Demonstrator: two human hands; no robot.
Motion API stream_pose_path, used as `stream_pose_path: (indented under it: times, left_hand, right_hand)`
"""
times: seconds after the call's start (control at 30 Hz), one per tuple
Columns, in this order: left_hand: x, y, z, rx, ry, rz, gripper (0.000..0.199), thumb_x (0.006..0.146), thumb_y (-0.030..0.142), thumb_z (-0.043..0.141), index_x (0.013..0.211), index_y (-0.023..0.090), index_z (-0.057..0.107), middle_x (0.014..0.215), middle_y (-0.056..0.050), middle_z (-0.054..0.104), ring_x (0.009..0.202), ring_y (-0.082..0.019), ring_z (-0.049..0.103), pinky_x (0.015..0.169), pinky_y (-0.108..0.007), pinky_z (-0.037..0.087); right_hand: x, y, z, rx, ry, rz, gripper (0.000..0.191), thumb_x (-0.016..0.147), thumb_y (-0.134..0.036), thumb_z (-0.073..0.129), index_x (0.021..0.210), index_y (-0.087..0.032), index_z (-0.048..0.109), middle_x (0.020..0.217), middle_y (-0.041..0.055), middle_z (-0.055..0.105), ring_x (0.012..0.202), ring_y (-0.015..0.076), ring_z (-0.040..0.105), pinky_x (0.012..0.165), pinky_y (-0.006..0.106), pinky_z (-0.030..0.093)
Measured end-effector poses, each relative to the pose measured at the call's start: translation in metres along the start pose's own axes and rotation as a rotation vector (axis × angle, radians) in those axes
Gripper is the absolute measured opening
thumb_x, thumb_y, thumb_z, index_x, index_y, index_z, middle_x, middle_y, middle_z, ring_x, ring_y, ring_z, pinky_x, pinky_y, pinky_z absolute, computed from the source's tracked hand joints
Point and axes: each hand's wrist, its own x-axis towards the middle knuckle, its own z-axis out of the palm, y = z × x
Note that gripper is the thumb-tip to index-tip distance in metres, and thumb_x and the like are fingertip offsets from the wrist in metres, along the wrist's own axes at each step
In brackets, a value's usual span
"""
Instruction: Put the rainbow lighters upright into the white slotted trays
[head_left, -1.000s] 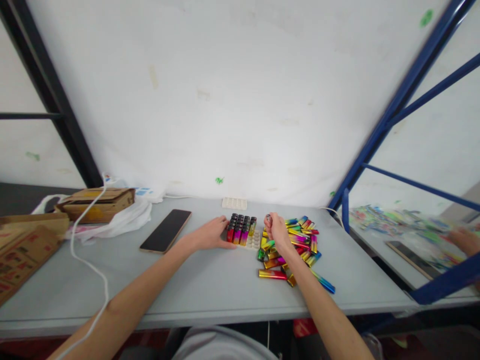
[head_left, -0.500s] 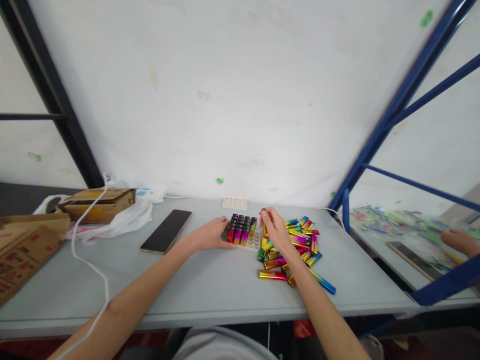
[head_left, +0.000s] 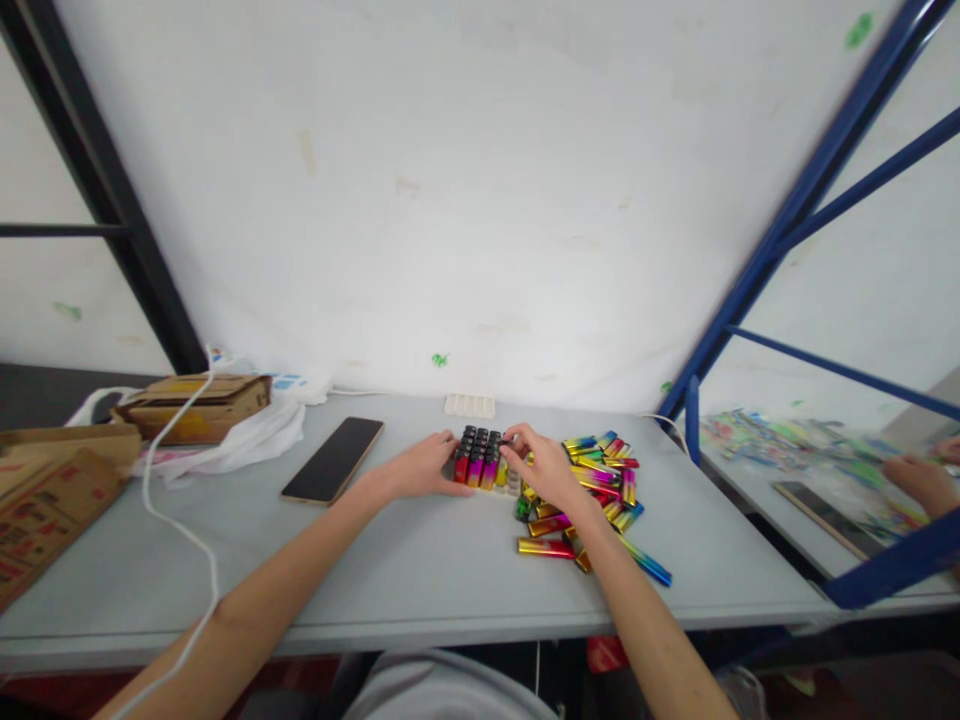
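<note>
Several shiny lighters with black tops (head_left: 477, 462) stand upright in rows in a white tray (head_left: 513, 484), whose right part shows bare slots. My left hand (head_left: 429, 466) rests against the left side of the rows, thumb and fingers apart, steadying nothing else. The fingertips of my right hand (head_left: 538, 462) pinch a lighter at the right side of the rows; most of it is hidden by the fingers. Beside and under my right wrist lies a loose pile of colourful metallic lighters (head_left: 600, 480).
A phone (head_left: 334, 460) lies left of my left hand. Another white tray (head_left: 469, 405) is by the wall. Cardboard boxes (head_left: 202, 405), a plastic bag and a white cable (head_left: 180, 533) occupy the left. Blue metal bars (head_left: 735, 290) rise at the right.
My right hand has moved left and slightly down, from above the pile's edge to the right side of the standing rows. My left hand has stayed in place.
</note>
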Motion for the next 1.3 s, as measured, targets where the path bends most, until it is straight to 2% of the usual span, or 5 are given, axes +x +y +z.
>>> stream_pose_path:
  times: [0.33, 0.57, 0.93, 1.1, 1.3]
  left_hand:
    - [-0.001, 0.001, -0.001, -0.013, 0.0, 0.01, 0.059, 0.079, 0.068, 0.078, 0.111, 0.02, 0.068, 0.112, -0.012, 0.068, 0.105, -0.033, 0.066, 0.098, -0.041, 0.053]
    - [-0.001, 0.002, -0.001, -0.006, -0.006, -0.002, 0.058, 0.078, 0.065, 0.08, 0.112, 0.019, 0.068, 0.112, -0.012, 0.069, 0.107, -0.033, 0.066, 0.098, -0.04, 0.053]
    - [-0.001, 0.003, -0.003, -0.02, -0.012, -0.003, 0.061, 0.079, 0.067, 0.078, 0.115, 0.019, 0.067, 0.114, -0.013, 0.068, 0.109, -0.035, 0.066, 0.099, -0.042, 0.053]
    - [0.0, 0.003, -0.003, -0.014, -0.009, -0.006, 0.059, 0.077, 0.068, 0.078, 0.109, 0.02, 0.067, 0.112, -0.013, 0.068, 0.108, -0.034, 0.066, 0.099, -0.043, 0.053]
    - [0.0, 0.002, -0.001, 0.011, 0.007, -0.016, 0.06, 0.076, 0.071, 0.079, 0.106, 0.02, 0.068, 0.11, -0.012, 0.068, 0.104, -0.033, 0.066, 0.096, -0.042, 0.054]
  right_hand:
    - [0.0, 0.005, 0.0, -0.026, 0.087, -0.034, 0.02, 0.104, -0.042, 0.057, 0.112, -0.024, 0.062, 0.089, 0.0035, 0.07, 0.083, 0.0218, 0.066, 0.083, 0.036, 0.054]
    - [0.0, 0.007, -0.006, 0.024, -0.033, -0.06, 0.018, 0.103, -0.04, 0.059, 0.11, -0.023, 0.062, 0.091, 0.0026, 0.07, 0.081, 0.0199, 0.066, 0.078, 0.033, 0.053]
    - [0.0, 0.009, -0.01, -0.02, -0.06, -0.077, 0.024, 0.105, -0.045, 0.059, 0.11, -0.024, 0.07, 0.092, 0.0037, 0.072, 0.08, 0.0207, 0.067, 0.079, 0.034, 0.053]
    - [0.0, 0.011, -0.016, -0.056, 0.169, -0.092, 0.021, 0.106, -0.034, 0.051, 0.117, -0.023, 0.066, 0.106, 0.0084, 0.065, 0.084, 0.0209, 0.063, 0.083, 0.037, 0.055]
    - [0.0, 0.017, -0.034, -0.139, 0.435, -0.097, 0.013, 0.097, -0.019, 0.05, 0.093, -0.023, 0.063, 0.111, 0.0118, 0.06, 0.104, 0.026, 0.062, 0.089, 0.04, 0.055]
